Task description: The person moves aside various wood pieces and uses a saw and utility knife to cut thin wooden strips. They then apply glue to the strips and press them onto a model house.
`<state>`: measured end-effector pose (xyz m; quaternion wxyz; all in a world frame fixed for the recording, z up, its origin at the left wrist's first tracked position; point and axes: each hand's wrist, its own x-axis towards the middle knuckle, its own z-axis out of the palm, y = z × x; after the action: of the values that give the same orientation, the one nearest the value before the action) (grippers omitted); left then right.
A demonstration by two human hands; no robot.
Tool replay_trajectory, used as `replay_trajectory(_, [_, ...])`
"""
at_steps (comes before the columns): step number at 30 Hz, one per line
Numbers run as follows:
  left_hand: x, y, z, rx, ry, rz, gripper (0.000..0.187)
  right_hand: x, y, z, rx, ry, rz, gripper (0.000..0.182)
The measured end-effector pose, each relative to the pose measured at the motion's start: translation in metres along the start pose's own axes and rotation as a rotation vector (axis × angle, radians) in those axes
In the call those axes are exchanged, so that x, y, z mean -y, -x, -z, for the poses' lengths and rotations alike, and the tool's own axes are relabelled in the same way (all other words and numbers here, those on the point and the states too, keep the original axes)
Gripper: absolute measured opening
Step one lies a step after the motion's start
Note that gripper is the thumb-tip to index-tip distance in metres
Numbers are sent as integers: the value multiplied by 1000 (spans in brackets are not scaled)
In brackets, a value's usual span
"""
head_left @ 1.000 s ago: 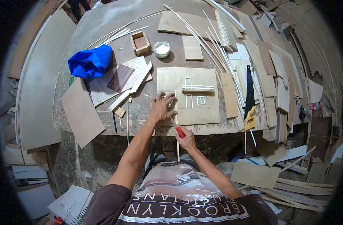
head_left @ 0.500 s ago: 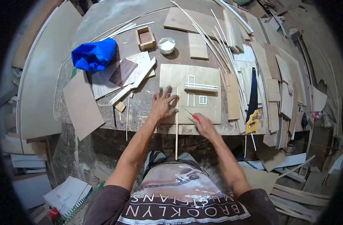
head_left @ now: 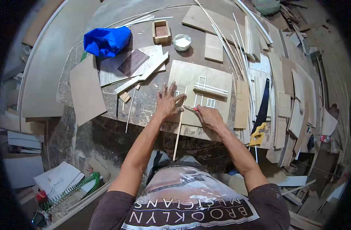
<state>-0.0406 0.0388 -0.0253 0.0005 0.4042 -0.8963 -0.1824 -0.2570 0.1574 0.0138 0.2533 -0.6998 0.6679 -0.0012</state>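
Note:
My left hand [head_left: 168, 102] lies with fingers spread on a flat wooden panel [head_left: 183, 73], thumb and forefinger against a thin wooden strip [head_left: 178, 136]. This strip runs down past the table's front edge toward my body. My right hand [head_left: 210, 116] is closed around a small red-handled knife [head_left: 194, 109], its blade pointing left at the strip, close to my left thumb. On the panel are a small white window frame [head_left: 210, 103], a door-like frame [head_left: 198, 100] and a raised ledge with white strips [head_left: 210, 90]. My left fingers partly cover another small frame.
Behind the panel stand a tub of white paste [head_left: 182, 43] and a small wooden box [head_left: 161, 32]. A blue bag [head_left: 107, 41] and board offcuts [head_left: 143, 74] lie left. A handsaw [head_left: 261, 113] rests at the right, among long strips and stacked boards.
My right hand has moved up and left, bringing the knife to the strip beside my left thumb. The camera view has shifted and turned slightly. My left hand stays on the panel.

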Motion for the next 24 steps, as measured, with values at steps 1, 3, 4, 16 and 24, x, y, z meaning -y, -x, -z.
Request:
replay_trajectory(1, [0, 1, -1, -21, -11, -15, 73, 0, 0, 0, 2, 1, 5, 29])
replay_trajectory(3, [-1, 0, 0, -2, 0, -4, 72, -2, 0, 1, -26, 22, 42, 33])
replay_trajectory(4, [-1, 0, 2, 19, 10, 4, 72, -3, 0, 3, -26, 24, 45, 33])
replay_trajectory(16, [-58, 40, -25, -367, 333, 140, 16, -8, -10, 17, 40, 42, 137, 24])
replay_trajectory(24, [-75, 46, -57, -538, 346, 166, 27, -7, -16, 17, 65, 129, 184, 12])
